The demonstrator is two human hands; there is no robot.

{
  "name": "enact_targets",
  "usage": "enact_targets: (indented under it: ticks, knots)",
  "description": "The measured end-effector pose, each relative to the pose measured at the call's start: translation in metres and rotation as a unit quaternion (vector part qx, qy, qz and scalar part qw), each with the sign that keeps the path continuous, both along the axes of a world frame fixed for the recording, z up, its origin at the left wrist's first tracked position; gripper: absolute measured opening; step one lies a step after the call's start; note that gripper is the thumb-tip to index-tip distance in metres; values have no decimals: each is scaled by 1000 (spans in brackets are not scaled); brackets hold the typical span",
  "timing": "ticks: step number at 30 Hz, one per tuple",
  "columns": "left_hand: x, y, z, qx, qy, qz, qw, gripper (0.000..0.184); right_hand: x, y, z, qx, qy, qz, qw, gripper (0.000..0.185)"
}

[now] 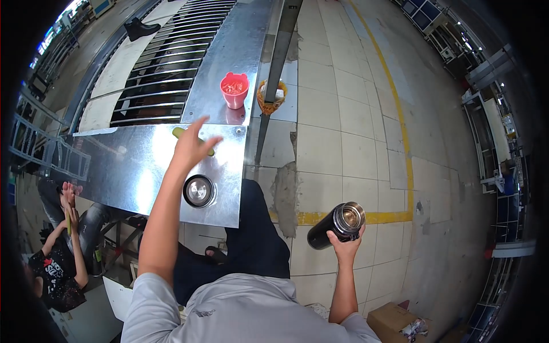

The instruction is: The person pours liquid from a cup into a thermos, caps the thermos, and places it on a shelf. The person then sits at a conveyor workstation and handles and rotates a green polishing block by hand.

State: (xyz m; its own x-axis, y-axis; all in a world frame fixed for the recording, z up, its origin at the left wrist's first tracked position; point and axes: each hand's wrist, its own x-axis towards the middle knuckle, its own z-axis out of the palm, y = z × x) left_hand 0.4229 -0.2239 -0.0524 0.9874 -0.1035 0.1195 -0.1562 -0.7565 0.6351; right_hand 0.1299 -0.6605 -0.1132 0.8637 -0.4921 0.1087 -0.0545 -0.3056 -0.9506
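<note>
A black thermos flask with a bare steel mouth is in my right hand, held out over the floor to the right of my legs. Its top is uncovered and tilted slightly. My left hand hovers over or rests on the metal table, fingers spread apart. Partly hidden beneath it lies a green, stick-like object; whether my fingers touch it I cannot tell. Nearer to me on the table sits a round black lid with a steel centre. Beyond my left hand stands a pink cup with something reddish inside.
A roller conveyor runs away from the metal table, with a black shoe beside it. An upright post and an orange-rimmed container stand right of the cup. Another person sits at left. A cardboard box lies behind right.
</note>
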Motion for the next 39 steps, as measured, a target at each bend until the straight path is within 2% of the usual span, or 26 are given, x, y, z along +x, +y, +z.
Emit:
enact_targets:
  ticks: [2,4,5,8,9,11,13,15,16,19,21,26,30,32,33,36,39]
  knots:
    - [-57,3,25,45,95,-72,992,89,4,3,-2,-12,-8,11,1000,118]
    - [-99,-1,29,198,123,-104,967,93,8,7,-4,-15,-18,19,1000,119]
    - [-111,-6,35,245,182,-117,945,101,11,10,-5,-11,-24,21,999,120]
    - [-127,-13,33,308,169,-98,931,102,15,15,-8,-20,-34,25,999,122]
    - [-124,-11,34,264,149,-105,947,90,16,17,-7,-25,-35,27,999,122]
    - [-123,-13,36,239,144,-85,956,85,18,21,-10,-1,-48,29,998,123]
    - [-117,-27,43,193,108,-67,973,77,20,27,-9,-28,-50,35,998,122]
    - [-104,-56,48,25,70,-54,996,76,21,32,-4,-64,-43,47,996,121]
    - [-96,-75,34,-43,8,-49,998,74,21,36,-4,-61,-40,51,996,121]
    - [-84,-161,44,-248,33,-22,968,72,27,47,0,-68,-31,72,995,120]
    - [-97,-210,63,-343,32,-37,938,74,31,55,5,-77,-23,64,995,120]
    - [-139,-275,40,-390,46,-97,914,79,36,60,13,-43,-37,36,998,121]
    - [-155,-269,26,-344,-48,-151,926,86,39,56,5,-59,-46,6,997,120]
    - [-157,-260,24,-298,-113,-202,926,91,40,54,6,-75,-32,10,997,104]
    - [-159,-257,25,-314,-56,-223,921,98,40,54,8,-86,-34,12,996,100]
    - [-153,-250,32,-232,-85,-247,937,96,41,57,17,-86,-30,14,996,91]
    - [-138,-242,63,-43,-35,-315,948,97,36,56,18,-92,-19,15,995,91]
